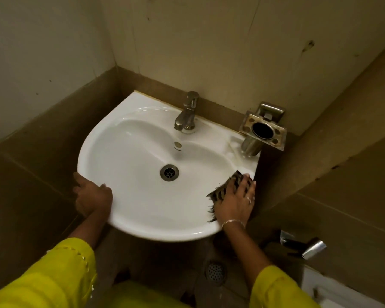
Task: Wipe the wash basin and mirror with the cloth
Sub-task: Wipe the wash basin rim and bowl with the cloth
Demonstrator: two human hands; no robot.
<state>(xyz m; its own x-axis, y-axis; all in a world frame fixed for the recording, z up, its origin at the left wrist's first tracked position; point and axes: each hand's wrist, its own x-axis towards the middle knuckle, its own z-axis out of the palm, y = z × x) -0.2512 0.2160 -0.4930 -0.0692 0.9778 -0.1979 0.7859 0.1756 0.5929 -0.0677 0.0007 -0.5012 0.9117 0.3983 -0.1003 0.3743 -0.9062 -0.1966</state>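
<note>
A white wash basin point(131, 152) is fixed in the corner, with a round metal drain point(169, 172) at its middle. My right hand point(237, 202) lies flat on a dark striped cloth point(222, 192), pressing it onto the basin's right front rim. My left hand point(91, 196) grips the basin's left front edge, thumb on top of the rim. A steel tap point(187, 114) stands at the back of the basin. No mirror is in view.
A metal tumbler holder point(261, 132) hangs on the wall over the basin's right back corner. Tiled walls close in on the left, back and right. On the floor below are a floor drain point(216, 272), a chrome fitting point(307, 245) and something white point(333, 292).
</note>
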